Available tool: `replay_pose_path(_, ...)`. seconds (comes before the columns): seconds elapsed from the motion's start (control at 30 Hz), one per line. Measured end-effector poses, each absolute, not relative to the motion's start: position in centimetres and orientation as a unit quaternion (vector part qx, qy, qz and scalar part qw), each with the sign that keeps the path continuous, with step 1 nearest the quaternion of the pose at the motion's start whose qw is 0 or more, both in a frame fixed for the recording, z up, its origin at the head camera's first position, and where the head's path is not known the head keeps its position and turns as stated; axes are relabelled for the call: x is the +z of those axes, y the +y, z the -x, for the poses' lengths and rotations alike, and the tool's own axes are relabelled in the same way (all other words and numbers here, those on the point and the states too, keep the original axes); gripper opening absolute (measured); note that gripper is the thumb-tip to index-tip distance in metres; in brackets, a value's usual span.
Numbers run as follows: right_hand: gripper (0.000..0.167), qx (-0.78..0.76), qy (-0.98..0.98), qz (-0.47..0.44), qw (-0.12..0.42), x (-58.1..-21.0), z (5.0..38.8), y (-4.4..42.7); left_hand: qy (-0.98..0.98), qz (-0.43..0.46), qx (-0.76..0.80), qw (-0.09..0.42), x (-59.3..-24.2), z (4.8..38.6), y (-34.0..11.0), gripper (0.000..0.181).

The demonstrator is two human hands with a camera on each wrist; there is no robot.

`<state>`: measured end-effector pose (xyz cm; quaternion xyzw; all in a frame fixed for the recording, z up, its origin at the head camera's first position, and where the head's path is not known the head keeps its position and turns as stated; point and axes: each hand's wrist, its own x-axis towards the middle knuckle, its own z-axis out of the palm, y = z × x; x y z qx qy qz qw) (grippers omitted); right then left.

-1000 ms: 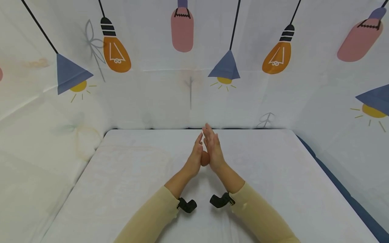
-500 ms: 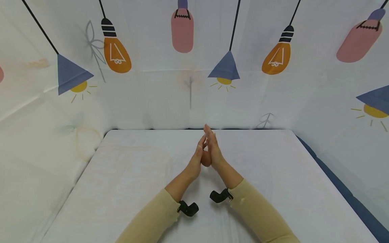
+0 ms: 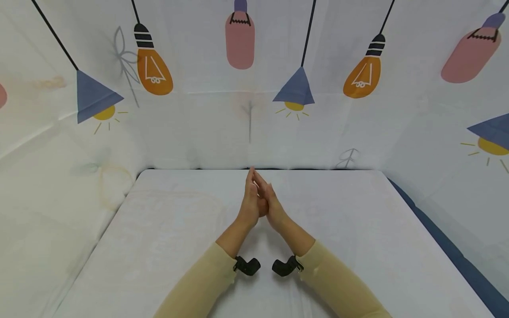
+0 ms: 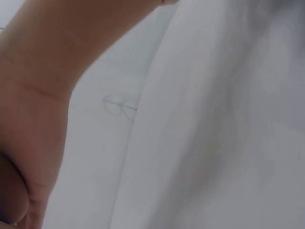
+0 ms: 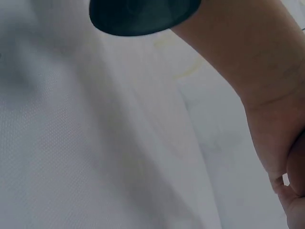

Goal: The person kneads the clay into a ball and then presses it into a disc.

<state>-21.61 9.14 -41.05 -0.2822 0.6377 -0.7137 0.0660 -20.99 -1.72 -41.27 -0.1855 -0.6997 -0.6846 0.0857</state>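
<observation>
A smooth reddish-brown ball (image 3: 263,207) sits between my two palms, above the white table. My left hand (image 3: 248,206) presses it from one side and my right hand (image 3: 275,209) from the other. Fingers on both hands are straight and point away from me, with the tips meeting in a steep peak. Only part of the ball shows, as the palms cover its sides. In the left wrist view the ball (image 4: 10,195) lies against the palm at the lower left corner. The right wrist view has the ball (image 5: 298,167) at its right edge, against the palm.
The white-covered table (image 3: 179,247) spreads beneath both arms. Behind it hangs a white cloth (image 3: 207,128) printed with lamps and bulbs. Black wrist cameras, one on the left cuff (image 3: 247,266) and one on the right cuff (image 3: 284,267), face each other with a gap between them.
The joined hands have shifted to the left and their fingertips now lean left. Earlier the right fingertips reached further forward than the left ones. The ball stays between the palms, a little further left.
</observation>
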Motion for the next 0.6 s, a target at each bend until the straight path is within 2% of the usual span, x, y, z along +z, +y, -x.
replay_pose_path(0.13,0.084,-0.715,0.628,0.304,0.053,-40.8,21.2,9.2,-0.702,0.165,-0.689,0.074,-41.6,21.5,-2.3,0.100)
replay_pose_path(0.3,0.085,-0.726,0.604,0.327,0.024,-40.4,21.1,9.6,-0.719,0.156,-0.677,0.036,-42.3,22.0,-2.7,0.085)
replay_pose_path(0.43,0.085,-0.736,0.596,0.322,0.004,-40.1,21.3,9.8,-0.721,0.185,-0.668,-0.002,-42.7,21.9,-2.5,0.074)
replay_pose_path(0.6,0.080,-0.748,0.599,0.285,-0.033,-39.8,21.9,10.0,-0.714,0.218,-0.664,-0.039,-42.9,21.3,-2.1,0.069)
